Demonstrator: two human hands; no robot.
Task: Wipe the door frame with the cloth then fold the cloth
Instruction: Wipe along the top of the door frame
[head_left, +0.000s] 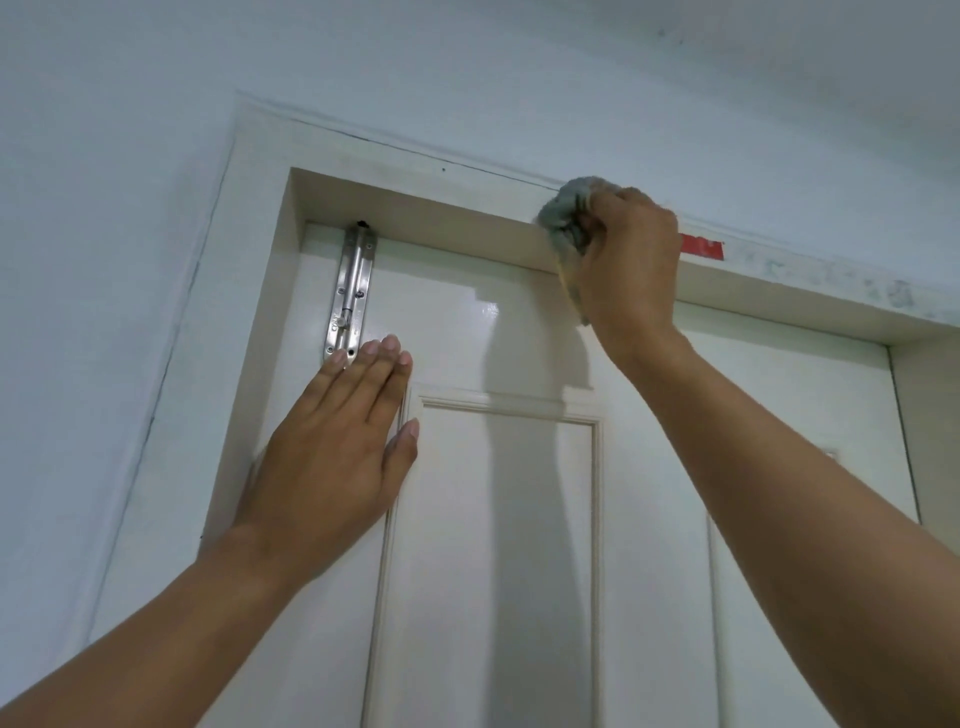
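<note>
So the wiping step is clearly the one in hand. The right hand (631, 260) has its fingers (597, 215) curled tight around a bunched-up grey cloth (566, 213), pressing the wad against the top rail of the door frame (415, 171), roughly midway along that rail, right at its lower front edge. A bit of the cloth trails down below the fist. The left hand (332, 457) holds nothing; it lies flat and spread on the white door (519, 519) near the upper left corner, fingertips touching the lower end of the metal slide bolt (349, 296), probably bracing.

Toward the right end of the rail there's a strip of red tape (701, 245) just beside the fist and smudgy grey marks (852, 283) further on, so that stretch looks unwiped. Next move likely calls for dragging the cloth along toward that right corner with steady pressure, maybe easing around the tape. Folding hasn't started, and it'll need both hands free of the door.
</note>
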